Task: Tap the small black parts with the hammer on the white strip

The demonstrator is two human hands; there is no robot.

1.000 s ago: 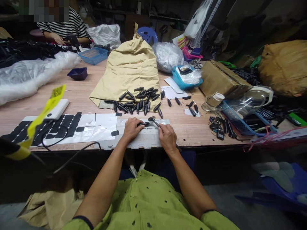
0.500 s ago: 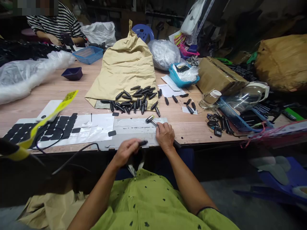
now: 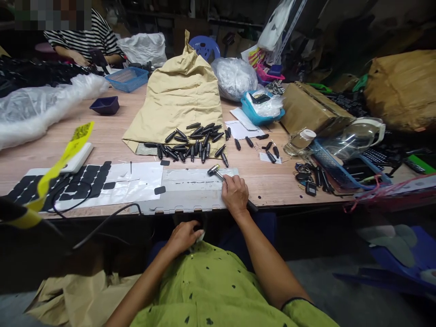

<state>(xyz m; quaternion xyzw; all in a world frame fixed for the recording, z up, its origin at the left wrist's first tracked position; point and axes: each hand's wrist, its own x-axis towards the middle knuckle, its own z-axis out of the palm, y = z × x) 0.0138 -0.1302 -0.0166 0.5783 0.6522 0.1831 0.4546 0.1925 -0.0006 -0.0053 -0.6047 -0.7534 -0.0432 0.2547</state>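
Note:
My right hand is closed round a small hammer resting on the grey plate at the table's front edge. The hammer's metal head points left, and its dark handle comes out behind the hand. Below the table edge, over my lap, is my left hand, with thumb and forefinger apart. No black piece shows in it; its other fingers are partly hidden. Beyond the plate lies a heap of black tapered pieces, partly on a beige cloth bag.
White sheets with black stickers and a cable lie to the left. A glass jar, a blue basket and a cardboard box stand on the right. Across the table sits a person in a striped shirt.
My left hand has dropped from the plate's front edge to my lap, and the black piece it held is out of sight. My right hand stays on the hammer.

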